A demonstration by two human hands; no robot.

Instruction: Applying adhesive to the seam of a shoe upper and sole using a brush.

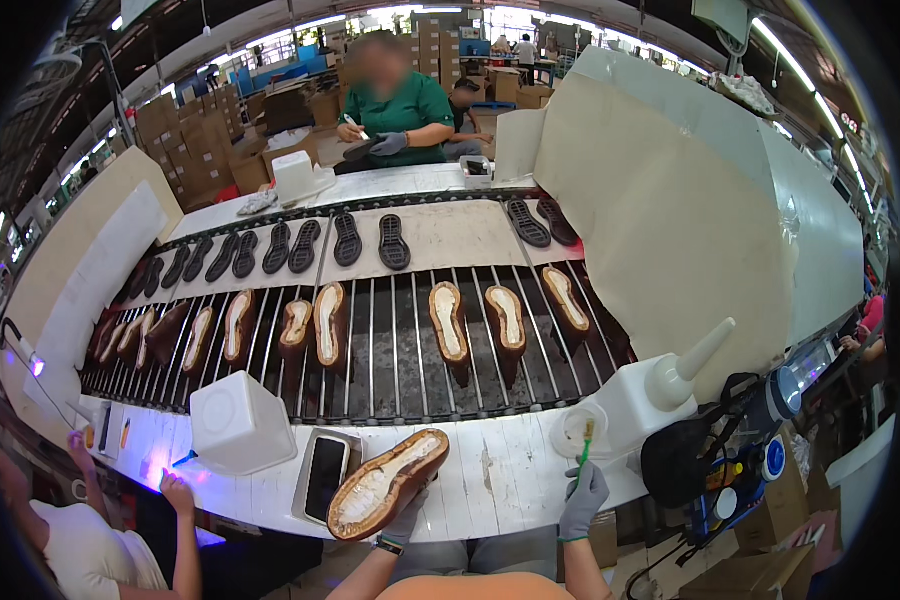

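My left hand (404,522), in a grey glove, grips a brown shoe upper (425,462) from below and the side. The upper is turned bottom up, with its pale underside facing me. In my right hand (584,502), also gloved in grey, is a green-handled brush (585,452) held upright. The brush tip is beside a shallow whitish dish (562,441) at the table's right. A white bottle with a long spout (650,393) stands just behind the dish. Left of the upper, a dark phone (327,468) lies in a small tray (303,492).
Beyond the white table (485,468) runs a barred conveyor (395,372) carrying several upturned shoe uppers (449,325). Dark soles (394,243) lie on a beige sheet behind them. A white container (238,425) stands left. Co-workers sit opposite (410,105) and at left (85,545).
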